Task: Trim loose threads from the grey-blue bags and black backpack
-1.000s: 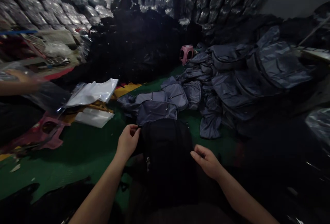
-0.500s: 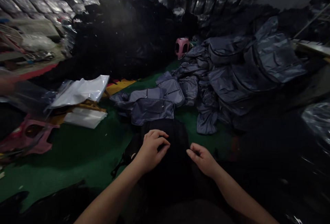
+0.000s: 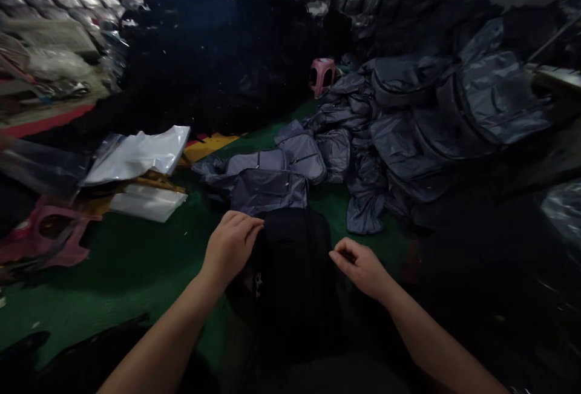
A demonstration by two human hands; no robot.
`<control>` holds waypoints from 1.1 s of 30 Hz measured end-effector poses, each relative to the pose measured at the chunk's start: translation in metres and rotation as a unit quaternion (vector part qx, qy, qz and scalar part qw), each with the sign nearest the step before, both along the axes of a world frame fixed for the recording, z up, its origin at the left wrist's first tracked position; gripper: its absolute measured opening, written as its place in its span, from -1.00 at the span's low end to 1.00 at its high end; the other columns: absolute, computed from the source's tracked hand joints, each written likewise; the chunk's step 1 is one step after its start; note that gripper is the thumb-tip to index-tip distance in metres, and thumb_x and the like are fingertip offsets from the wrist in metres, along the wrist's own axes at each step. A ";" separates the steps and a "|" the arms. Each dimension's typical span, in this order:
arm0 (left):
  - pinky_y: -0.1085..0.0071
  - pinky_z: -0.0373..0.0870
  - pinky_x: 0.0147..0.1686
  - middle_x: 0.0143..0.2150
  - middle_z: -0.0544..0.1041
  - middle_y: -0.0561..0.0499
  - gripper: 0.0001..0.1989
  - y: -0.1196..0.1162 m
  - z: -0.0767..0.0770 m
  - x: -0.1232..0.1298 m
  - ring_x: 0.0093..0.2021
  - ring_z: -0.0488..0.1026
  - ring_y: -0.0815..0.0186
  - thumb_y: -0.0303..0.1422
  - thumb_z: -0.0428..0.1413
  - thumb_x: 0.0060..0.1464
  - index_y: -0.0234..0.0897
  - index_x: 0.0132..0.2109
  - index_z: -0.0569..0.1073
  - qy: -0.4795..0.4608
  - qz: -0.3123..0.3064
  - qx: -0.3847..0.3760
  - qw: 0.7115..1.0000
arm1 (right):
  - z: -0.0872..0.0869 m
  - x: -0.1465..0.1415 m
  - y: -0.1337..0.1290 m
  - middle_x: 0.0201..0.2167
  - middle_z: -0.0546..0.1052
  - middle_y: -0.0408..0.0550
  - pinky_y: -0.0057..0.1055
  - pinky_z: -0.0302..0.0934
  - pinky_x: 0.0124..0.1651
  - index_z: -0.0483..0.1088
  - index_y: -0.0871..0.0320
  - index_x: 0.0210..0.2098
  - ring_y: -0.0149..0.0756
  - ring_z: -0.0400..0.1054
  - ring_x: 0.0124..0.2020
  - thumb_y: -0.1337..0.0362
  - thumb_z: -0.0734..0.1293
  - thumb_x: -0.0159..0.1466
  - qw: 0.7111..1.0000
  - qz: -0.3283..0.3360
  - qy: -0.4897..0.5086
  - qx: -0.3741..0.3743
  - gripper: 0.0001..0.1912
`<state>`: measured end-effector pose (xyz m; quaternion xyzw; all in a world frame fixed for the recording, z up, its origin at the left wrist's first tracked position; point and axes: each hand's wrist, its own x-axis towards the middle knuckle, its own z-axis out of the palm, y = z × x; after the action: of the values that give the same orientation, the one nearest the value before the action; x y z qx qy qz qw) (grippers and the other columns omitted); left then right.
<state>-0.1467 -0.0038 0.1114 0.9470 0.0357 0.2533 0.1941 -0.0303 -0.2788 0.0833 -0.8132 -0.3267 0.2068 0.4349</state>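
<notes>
A black backpack (image 3: 295,273) lies in front of me, dark enough that its details are mostly lost. My left hand (image 3: 232,244) is closed at its upper left edge, fingertips and thumb pinched together on the fabric. On the opposite side, my right hand (image 3: 361,265) has thumb and curled fingers together at the right edge of the bag. A small metallic glint, perhaps a zipper pull (image 3: 258,284), shows on the bag's left side. Just beyond the backpack lie grey bags with their linings showing (image 3: 270,191).
Grey bags (image 3: 422,121) are heaped at the right. A large black pile (image 3: 218,61) fills the back. Pink stools (image 3: 323,76) stand behind and at left, near white plastic bags (image 3: 140,155). Another person's blurred hand (image 3: 5,143) appears at far left. The floor (image 3: 149,255) is green.
My left hand has moved left, from over the bag's top to its upper left edge. My right hand stays at the right edge, nearly unmoved.
</notes>
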 end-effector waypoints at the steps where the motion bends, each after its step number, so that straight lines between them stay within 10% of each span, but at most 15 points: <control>1: 0.26 0.33 -0.11 -0.30 0.49 -0.04 -0.85 0.001 0.001 0.001 -0.16 0.33 0.22 -0.37 0.04 0.13 -0.25 -0.20 0.49 0.004 -0.003 0.006 1.000 | 0.003 0.002 0.002 -0.54 0.24 -0.23 -0.46 0.05 -0.41 0.25 0.13 -0.43 -0.43 0.12 -0.50 0.10 0.22 0.26 1.000 -0.018 -0.011 0.005 -0.76; 12: 0.29 0.29 -0.14 -0.13 0.44 -0.02 -0.73 -0.023 0.022 0.024 -0.08 0.32 0.22 -0.47 0.05 0.06 -0.10 -0.11 0.49 0.156 -0.214 0.115 0.957 | 0.035 -0.006 0.031 -0.31 0.44 -0.09 -0.37 0.22 -0.25 0.30 0.10 -0.17 -0.29 0.35 -0.30 0.12 0.30 0.17 0.996 -0.066 -0.059 -0.004 -0.72; 33: 0.30 0.32 -0.14 -0.23 0.42 -0.07 -0.84 -0.018 0.020 0.010 -0.17 0.32 0.23 -0.43 -0.08 0.15 -0.28 -0.23 0.40 0.121 -0.111 0.041 0.986 | 0.069 -0.003 0.092 -0.32 0.39 -0.05 -0.40 0.11 -0.23 0.38 0.15 -0.30 -0.26 0.26 -0.21 0.44 0.25 0.18 0.905 0.205 -0.328 -0.176 -0.87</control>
<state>-0.1369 -0.0213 0.1317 0.9761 -0.0564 0.1146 0.1759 -0.0333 -0.1867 0.1521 -0.8136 -0.5686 0.0669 0.1015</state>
